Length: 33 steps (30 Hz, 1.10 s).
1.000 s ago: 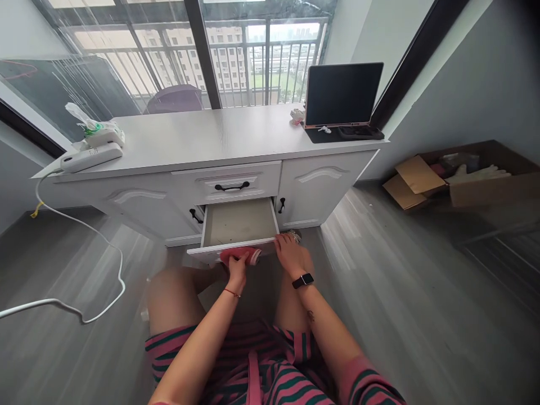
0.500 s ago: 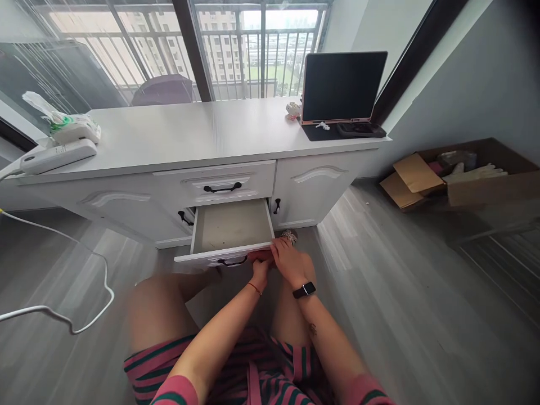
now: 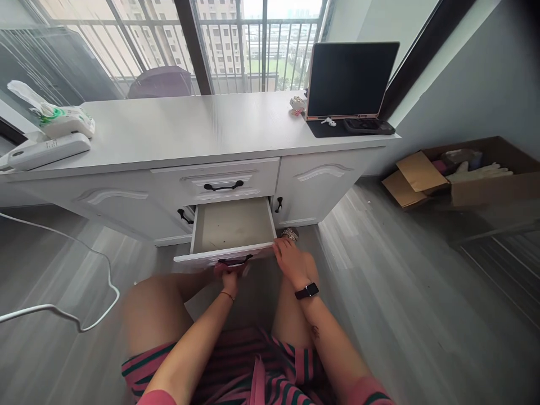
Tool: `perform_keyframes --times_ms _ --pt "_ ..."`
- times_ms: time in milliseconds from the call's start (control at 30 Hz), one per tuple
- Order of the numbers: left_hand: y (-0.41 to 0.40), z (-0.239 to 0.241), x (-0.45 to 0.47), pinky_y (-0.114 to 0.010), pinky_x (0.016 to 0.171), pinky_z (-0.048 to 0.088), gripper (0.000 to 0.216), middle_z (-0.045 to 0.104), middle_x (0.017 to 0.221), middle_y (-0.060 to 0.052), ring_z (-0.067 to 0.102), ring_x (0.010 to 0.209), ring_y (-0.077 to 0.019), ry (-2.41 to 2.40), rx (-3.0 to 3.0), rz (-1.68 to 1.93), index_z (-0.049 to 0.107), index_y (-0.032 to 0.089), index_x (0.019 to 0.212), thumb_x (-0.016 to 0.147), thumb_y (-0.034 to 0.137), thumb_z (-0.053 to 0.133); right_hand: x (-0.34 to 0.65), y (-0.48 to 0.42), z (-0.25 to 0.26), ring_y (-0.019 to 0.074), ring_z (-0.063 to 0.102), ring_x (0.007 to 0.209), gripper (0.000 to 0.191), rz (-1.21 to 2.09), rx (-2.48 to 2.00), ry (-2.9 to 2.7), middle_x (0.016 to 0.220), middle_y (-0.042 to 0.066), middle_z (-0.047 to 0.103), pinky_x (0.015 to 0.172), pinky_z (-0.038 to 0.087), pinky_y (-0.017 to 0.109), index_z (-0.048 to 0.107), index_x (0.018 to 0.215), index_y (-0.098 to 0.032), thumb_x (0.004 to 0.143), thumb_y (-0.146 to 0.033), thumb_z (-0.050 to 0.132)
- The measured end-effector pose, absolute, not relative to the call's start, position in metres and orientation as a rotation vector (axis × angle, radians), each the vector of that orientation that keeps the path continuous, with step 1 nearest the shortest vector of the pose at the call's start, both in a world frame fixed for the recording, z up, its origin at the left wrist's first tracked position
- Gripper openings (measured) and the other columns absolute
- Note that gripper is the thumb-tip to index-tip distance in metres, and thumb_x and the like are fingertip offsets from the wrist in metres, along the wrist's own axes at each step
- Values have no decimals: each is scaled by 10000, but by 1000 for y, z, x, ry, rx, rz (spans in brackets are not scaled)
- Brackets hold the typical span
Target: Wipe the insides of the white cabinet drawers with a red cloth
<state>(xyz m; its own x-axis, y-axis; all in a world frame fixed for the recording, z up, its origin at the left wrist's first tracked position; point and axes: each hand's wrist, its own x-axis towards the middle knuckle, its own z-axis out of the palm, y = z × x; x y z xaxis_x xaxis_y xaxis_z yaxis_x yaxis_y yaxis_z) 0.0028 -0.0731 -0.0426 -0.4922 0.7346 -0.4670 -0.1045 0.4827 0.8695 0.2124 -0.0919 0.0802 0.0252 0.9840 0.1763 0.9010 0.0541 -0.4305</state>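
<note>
a: cloth? reddish-pink, bunched, mostly hidden behind the left hand, which grips it against the drawer front below the black handle.
b: axis?
a: wad lies along the front, left to right. drawer open, pulled toward the knees.
b: right hand?
a: fingers loosely curled on the drawer's right front corner, holding nothing. bare floor to the right.

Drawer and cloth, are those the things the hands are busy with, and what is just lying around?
In use:
- open drawer, right hand on its front corner
- pink cloth in the left hand, pressed on the drawer front

Lying about:
- laptop
- tissue pack
- remote
- white cable
- cardboard box
</note>
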Motion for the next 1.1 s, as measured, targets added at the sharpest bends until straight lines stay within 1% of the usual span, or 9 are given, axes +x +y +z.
perform_keyframes --times_ms 67,133,267,367,533,667,833,933,1100 --pt "-71 -34 -28 -391 723 506 261 522 589 33 594 654 -196 1925 535 1129 473 198 625 670 38 675 212 -92 79 244 559 1182 373 246 -1885 -1909 1207 95 671 976 482 396 630 1207 -183 1027 -328 338" --pt "-70 -22 -55 -408 777 494 261 515 612 30 600 704 -216 2031 572 1146 463 214 637 646 46 661 212 -92 76 245 550 1191 382 232 -1887 -1916 1213 96 669 984 476 397 628 1210 -178 1028 -333 330" --pt "-73 2 -89 -459 893 456 217 542 689 7 612 828 -265 2153 719 1206 462 233 681 646 135 652 211 -92 73 240 549 1186 388 219 -1878 -1934 1218 89 667 962 479 387 629 1208 -196 1031 -341 316" --pt "-77 11 -89 -471 931 437 194 589 767 -21 609 915 -293 2174 847 1255 483 235 722 647 205 660 210 -93 73 242 547 1178 374 214 -1880 -1936 1215 96 667 949 481 384 628 1209 -185 1025 -337 340" --pt "-84 11 -53 -432 891 468 183 636 843 -47 613 898 -275 2093 1118 1355 555 214 804 667 284 653 208 -93 73 254 528 1182 379 202 -1872 -1936 1217 94 663 981 459 390 630 1196 -163 1025 -335 338" --pt "-91 14 -3 -399 874 466 169 654 888 -58 605 898 -257 1898 1322 1356 608 202 847 686 246 632 207 -93 73 253 520 1190 368 206 -1875 -1934 1219 94 658 992 453 383 631 1191 -152 1023 -323 352" --pt "-97 24 49 -330 743 473 183 667 849 -59 599 767 -221 1639 1219 1208 623 171 856 677 201 648 206 -93 73 249 503 1221 372 202 -1872 -1922 1241 96 650 1023 436 387 628 1198 -150 1023 -322 348" --pt "-97 30 53 -322 737 470 205 672 834 -59 600 759 -220 1562 1155 1163 628 165 874 673 185 666 204 -94 73 250 496 1223 373 194 -1872 -1916 1240 101 650 1025 434 394 628 1198 -152 1021 -326 350" --pt "-94 37 13 -333 752 468 174 663 776 -40 601 753 -224 1651 1108 1201 610 174 788 651 209 711 203 -94 72 259 499 1206 389 195 -1862 -1912 1222 103 655 1005 441 409 636 1183 -163 1023 -330 323"
